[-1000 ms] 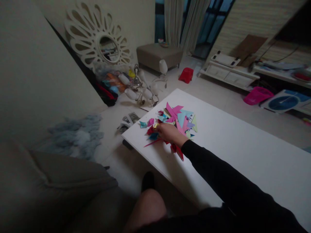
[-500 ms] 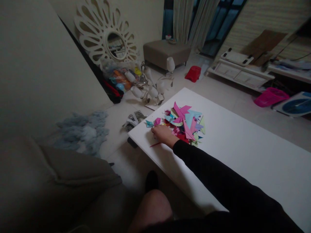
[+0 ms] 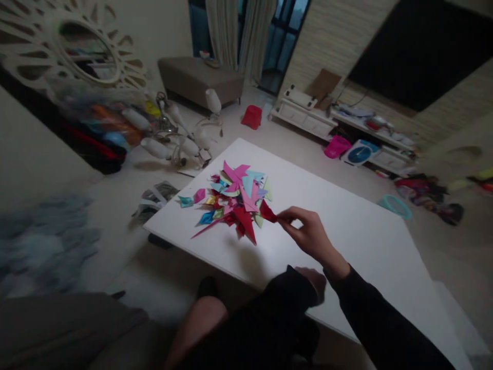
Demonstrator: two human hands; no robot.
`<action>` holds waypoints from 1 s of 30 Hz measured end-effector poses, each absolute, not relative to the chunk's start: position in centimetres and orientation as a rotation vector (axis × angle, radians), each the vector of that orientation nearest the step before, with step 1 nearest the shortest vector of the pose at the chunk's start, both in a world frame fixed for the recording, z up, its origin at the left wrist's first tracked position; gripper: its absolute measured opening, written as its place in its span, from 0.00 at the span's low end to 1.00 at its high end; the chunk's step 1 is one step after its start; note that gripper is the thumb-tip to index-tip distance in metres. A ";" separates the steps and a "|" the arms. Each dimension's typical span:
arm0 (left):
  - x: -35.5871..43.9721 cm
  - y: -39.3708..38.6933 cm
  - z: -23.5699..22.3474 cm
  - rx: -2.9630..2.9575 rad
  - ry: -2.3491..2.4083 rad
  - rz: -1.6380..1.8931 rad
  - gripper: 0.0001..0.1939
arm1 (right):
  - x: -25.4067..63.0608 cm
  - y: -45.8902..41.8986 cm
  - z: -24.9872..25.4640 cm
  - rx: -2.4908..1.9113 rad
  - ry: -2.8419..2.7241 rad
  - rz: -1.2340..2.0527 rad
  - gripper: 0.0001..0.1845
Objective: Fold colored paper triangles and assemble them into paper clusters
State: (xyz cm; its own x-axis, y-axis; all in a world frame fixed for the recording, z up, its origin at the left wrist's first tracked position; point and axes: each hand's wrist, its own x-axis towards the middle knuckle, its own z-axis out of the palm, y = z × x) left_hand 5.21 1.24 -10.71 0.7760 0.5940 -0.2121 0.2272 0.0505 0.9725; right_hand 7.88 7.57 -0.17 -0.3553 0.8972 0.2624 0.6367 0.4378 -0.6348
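Observation:
My right hand (image 3: 310, 234) is above the white table, thumb and fingertips pinched on one end of a small red folded paper piece (image 3: 266, 211). Just left of that piece lies a heap of origami paper shapes (image 3: 234, 190) in pink, light blue, red, green and gold. A larger red folded paper (image 3: 245, 223) lies on the heap's near side, beside a thin red strip (image 3: 206, 228). My left hand (image 3: 315, 283) is low at the table's near edge, below my right wrist. It is dim and blurred, and its fingers are hidden.
The white table (image 3: 370, 257) stretches off to the right. A chandelier (image 3: 181, 139) with several glass shades stands on the floor beyond its far left corner. Further back are an ottoman (image 3: 200, 77), a red stool (image 3: 251, 117) and a pink basket (image 3: 337, 147).
My right hand has drawn back to the right from the heap's left side and now shows a red folded paper. My left hand has come into view. The camera view has swung right.

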 end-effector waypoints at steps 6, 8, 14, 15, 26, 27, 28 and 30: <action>5.9 2.8 -9.5 1.666 0.964 0.328 0.04 | 19.8 -3.1 -3.2 -1.676 -1.487 0.357 0.09; 6.2 3.2 -9.2 1.607 0.951 0.337 0.06 | 21.4 -4.9 -4.5 -1.696 -1.443 0.287 0.09; 7.7 3.2 -8.2 0.893 0.692 0.588 0.20 | 23.8 -6.1 -6.0 -1.609 -1.593 0.220 0.08; 8.0 3.3 -8.2 0.861 0.675 0.622 0.21 | 24.1 -6.1 -6.0 -1.602 -1.617 0.216 0.09; 11.0 3.9 -9.2 0.973 0.709 0.789 0.18 | 25.2 -5.1 -5.3 -1.637 -1.646 0.227 0.08; 11.0 3.8 -9.1 1.003 0.705 0.796 0.18 | 25.2 -5.0 -5.3 -1.651 -1.650 0.222 0.08; 11.1 3.7 -9.1 1.031 0.698 0.797 0.19 | 25.2 -5.0 -5.3 -1.665 -1.656 0.221 0.09; 11.2 3.5 -9.0 1.076 0.686 0.790 0.19 | 25.2 -5.1 -5.4 -1.691 -1.663 0.219 0.07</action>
